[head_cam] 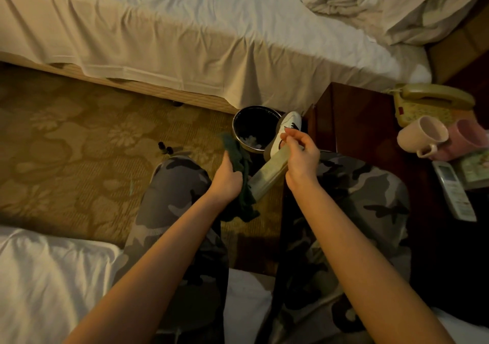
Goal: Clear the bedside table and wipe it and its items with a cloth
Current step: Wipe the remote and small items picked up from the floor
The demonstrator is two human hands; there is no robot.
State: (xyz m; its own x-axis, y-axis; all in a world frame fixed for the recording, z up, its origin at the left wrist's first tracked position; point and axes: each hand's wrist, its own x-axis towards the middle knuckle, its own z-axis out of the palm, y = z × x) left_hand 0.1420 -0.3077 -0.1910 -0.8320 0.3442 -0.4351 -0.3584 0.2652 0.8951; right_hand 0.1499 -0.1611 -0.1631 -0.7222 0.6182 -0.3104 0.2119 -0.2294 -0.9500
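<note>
My left hand [227,178] grips a dark green cloth [239,182] that hangs down between my knees. My right hand [301,155] holds a long pale remote-like item [267,178] by its upper end, tilted down to the left, with the cloth against its lower end. The dark wooden bedside table [357,124] stands to the right. On it are a beige telephone [428,103], a pale mug [423,136] on its side, a pink mug [471,137], a white remote control [453,190] and a booklet [476,169].
A round bin [255,128] with white scraps inside stands on the patterned carpet beside the table. My white shoe [287,129] is next to it. A bed with white sheets [185,39] lies ahead, and another white bed edge [39,277] is at the lower left.
</note>
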